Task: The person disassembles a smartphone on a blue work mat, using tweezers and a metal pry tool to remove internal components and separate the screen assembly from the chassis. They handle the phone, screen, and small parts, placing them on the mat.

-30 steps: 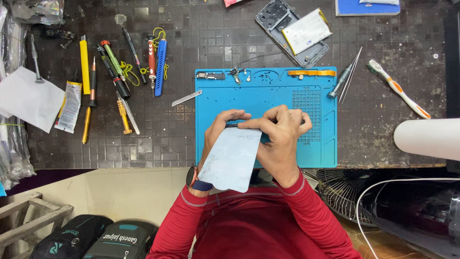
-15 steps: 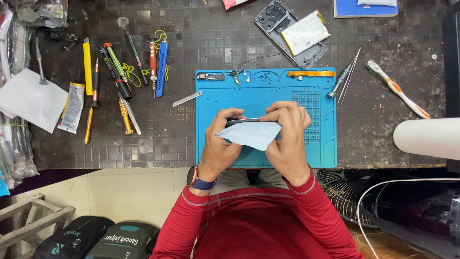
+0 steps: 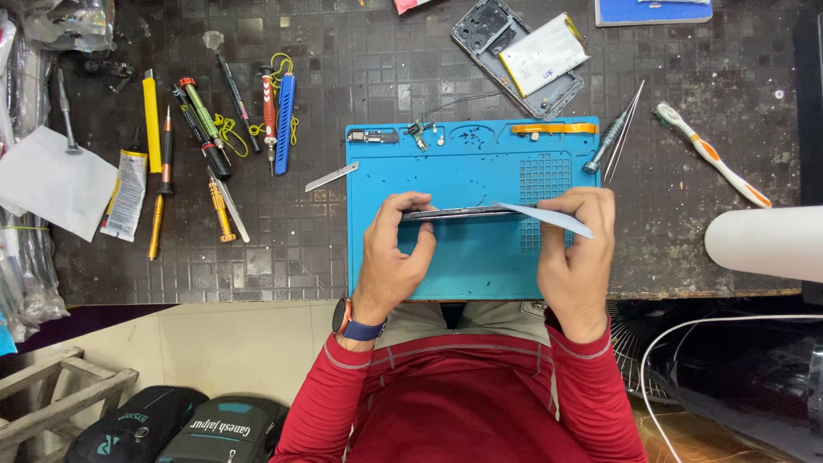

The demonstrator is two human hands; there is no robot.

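Left hand (image 3: pixel 396 257) and right hand (image 3: pixel 576 249) pinch a thin panel (image 3: pixel 454 213) edge-on above the blue mat (image 3: pixel 471 266), centre of surface. Pale film (image 3: pixel 549 219) trails toward 3 o'clock. Likely light, stiff, fragile; edges are the safest hold.

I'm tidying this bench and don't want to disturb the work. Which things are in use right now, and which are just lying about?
In use:
left hand and right hand holding a thin flat panel edge-on, a pale film at its right end, over the blue mat.

Lying about:
screwdrivers, toothbrush, opened phone body, tweezers.
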